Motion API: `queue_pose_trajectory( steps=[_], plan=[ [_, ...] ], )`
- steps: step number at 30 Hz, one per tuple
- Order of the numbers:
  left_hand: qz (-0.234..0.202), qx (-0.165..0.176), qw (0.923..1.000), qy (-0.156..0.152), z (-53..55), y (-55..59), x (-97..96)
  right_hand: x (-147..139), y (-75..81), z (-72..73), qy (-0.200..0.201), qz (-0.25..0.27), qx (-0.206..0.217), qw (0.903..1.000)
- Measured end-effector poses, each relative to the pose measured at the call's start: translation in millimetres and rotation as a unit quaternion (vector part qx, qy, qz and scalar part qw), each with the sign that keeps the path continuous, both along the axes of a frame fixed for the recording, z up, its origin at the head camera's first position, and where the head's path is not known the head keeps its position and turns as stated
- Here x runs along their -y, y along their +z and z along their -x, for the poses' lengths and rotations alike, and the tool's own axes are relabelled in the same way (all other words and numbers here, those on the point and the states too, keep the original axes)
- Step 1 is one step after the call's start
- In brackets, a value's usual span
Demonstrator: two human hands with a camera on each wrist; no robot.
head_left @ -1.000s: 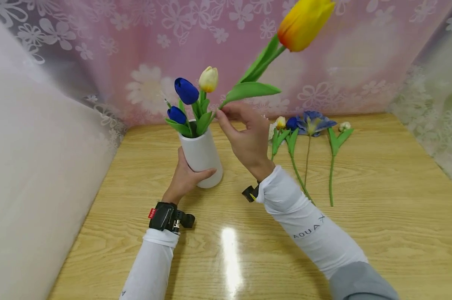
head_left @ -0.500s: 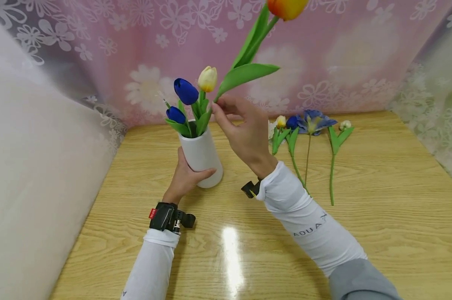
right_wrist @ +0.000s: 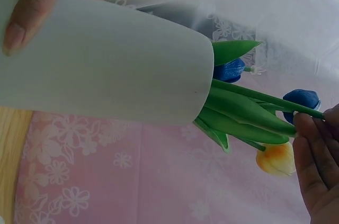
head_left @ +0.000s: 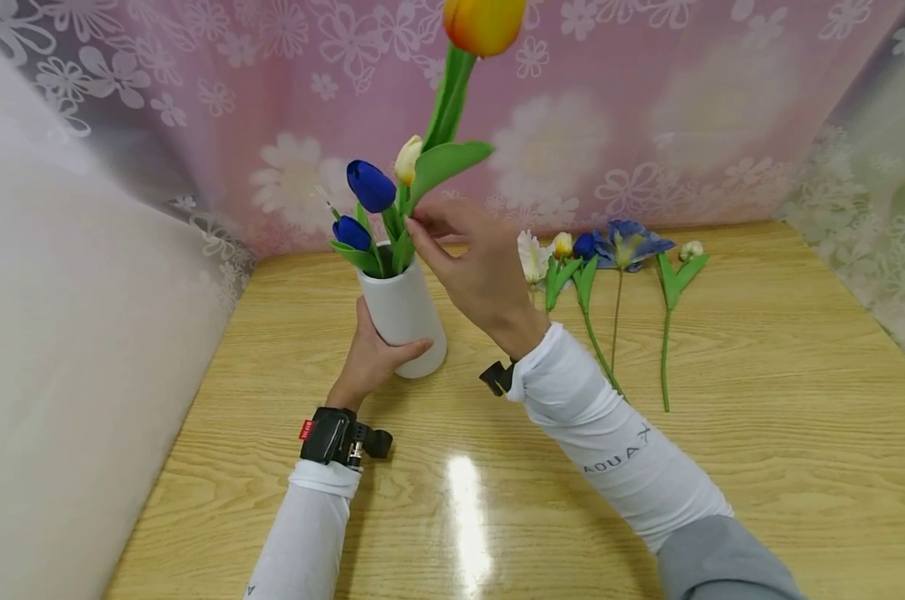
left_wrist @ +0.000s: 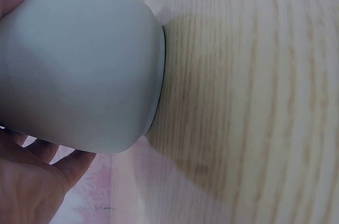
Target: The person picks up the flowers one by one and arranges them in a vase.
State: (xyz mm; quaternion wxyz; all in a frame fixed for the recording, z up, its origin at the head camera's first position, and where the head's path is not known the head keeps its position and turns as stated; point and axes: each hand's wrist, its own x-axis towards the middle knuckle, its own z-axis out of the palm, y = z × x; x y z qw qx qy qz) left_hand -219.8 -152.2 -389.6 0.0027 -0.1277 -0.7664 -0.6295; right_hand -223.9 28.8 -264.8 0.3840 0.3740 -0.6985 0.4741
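A white vase [head_left: 402, 312] stands on the wooden table, and my left hand [head_left: 373, 354] grips it low down, thumb across the front. Two blue tulips [head_left: 371, 186] and a cream tulip [head_left: 407, 160] rise from its mouth. Above the rim my right hand [head_left: 482, 267] pinches the stem of a yellow-orange tulip [head_left: 485, 23], just below its broad leaf. That stem [right_wrist: 265, 97] runs down into the vase mouth in the right wrist view. In the left wrist view the base of the vase [left_wrist: 85, 70] meets the tabletop, with my fingers [left_wrist: 77, 168] curled along its side.
Right of the vase, several loose flowers lie on the table [head_left: 782, 400]: a white bloom [head_left: 532, 257], a small yellow-white tulip [head_left: 562, 244], a blue tulip [head_left: 585, 246], a blue open flower [head_left: 628, 246] and a white bud [head_left: 690, 252]. A pink floral curtain [head_left: 617, 125] hangs behind.
My right hand has moved left toward the vase, and the yellow-orange tulip has swung left and more upright, its stem now over the vase mouth. The left hand and vase have stayed put.
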Motion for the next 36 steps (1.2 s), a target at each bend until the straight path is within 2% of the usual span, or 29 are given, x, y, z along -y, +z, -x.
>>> queue_pose_trajectory(
  steps=[5, 9, 16, 21, 26, 30, 34, 36],
  plan=[
    [-0.005, -0.006, 1.0000, -0.001, 0.3, 0.0, -0.6, 1.1, 5.1, -1.2, -0.012, -0.012, -0.041, 0.9990],
    [-0.005, -0.007, 1.0000, 0.000, 0.3, 0.2, -0.8, 2.7, 8.8, -2.4, -0.017, -0.019, -0.045, 0.9986],
    [-0.005, -0.003, 1.0000, -0.001, -0.2, -0.8, 0.0, 7.3, 5.7, -2.7, -0.022, -0.045, 0.024, 0.9984],
    [-0.008, -0.001, 0.9999, -0.008, -0.4, -2.3, 0.1, 11.6, 1.0, -4.5, -0.031, -0.075, 0.089, 0.9927],
    [-0.008, -0.004, 0.9999, -0.012, -1.3, -2.1, -0.3, 15.5, -5.8, -3.6, -0.042, -0.095, 0.133, 0.9857],
    [-0.009, -0.005, 0.9999, -0.010, -1.1, -1.5, -0.3, 16.5, -7.9, -2.3, -0.056, -0.131, 0.180, 0.9733],
    [-0.008, -0.004, 0.9999, -0.010, -0.9, -1.1, -0.2, 14.1, -7.5, -1.9, -0.071, -0.184, 0.247, 0.9486],
    [-0.005, -0.004, 1.0000, -0.006, -0.9, -1.0, 0.0, 11.2, -8.5, -1.8, -0.061, -0.190, 0.288, 0.9366]
  ],
)
